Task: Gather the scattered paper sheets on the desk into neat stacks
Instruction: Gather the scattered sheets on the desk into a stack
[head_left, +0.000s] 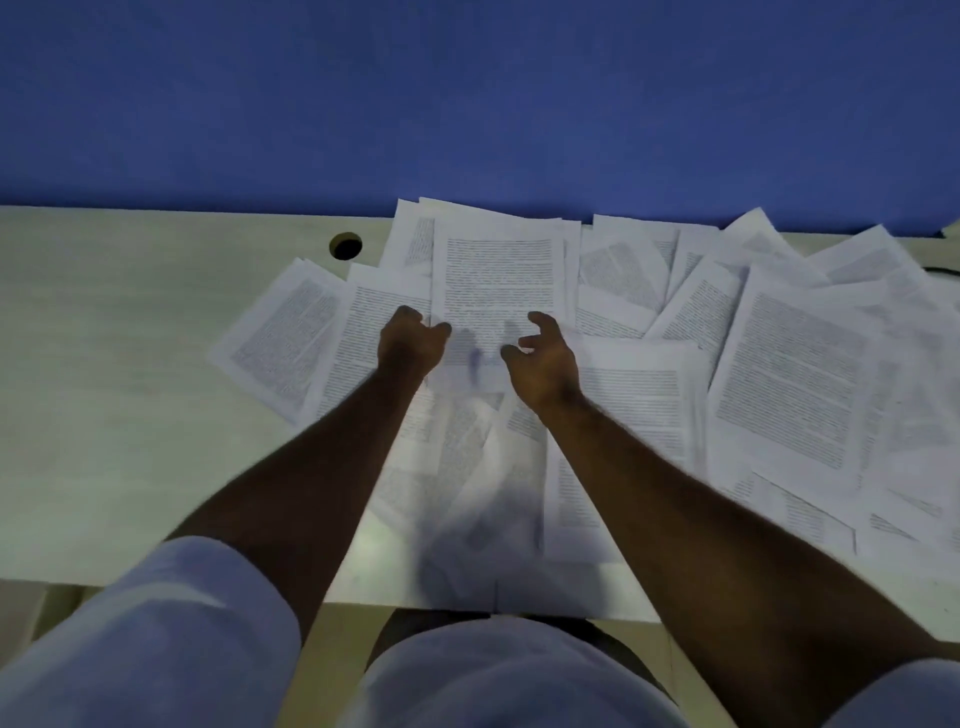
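Several printed paper sheets lie scattered and overlapping across the middle and right of the pale desk. One upright sheet lies on top at the back centre. My left hand hovers at that sheet's lower left corner, fingers loosely curled, thumb pointing right. My right hand hovers over its lower right part, fingers spread and bent, holding nothing. More sheets, blurred, lie between my forearms and reach the desk's front edge.
A blue partition wall stands along the back of the desk. A round cable hole sits left of the papers. The left part of the desk is bare. A dark cable shows at the far right.
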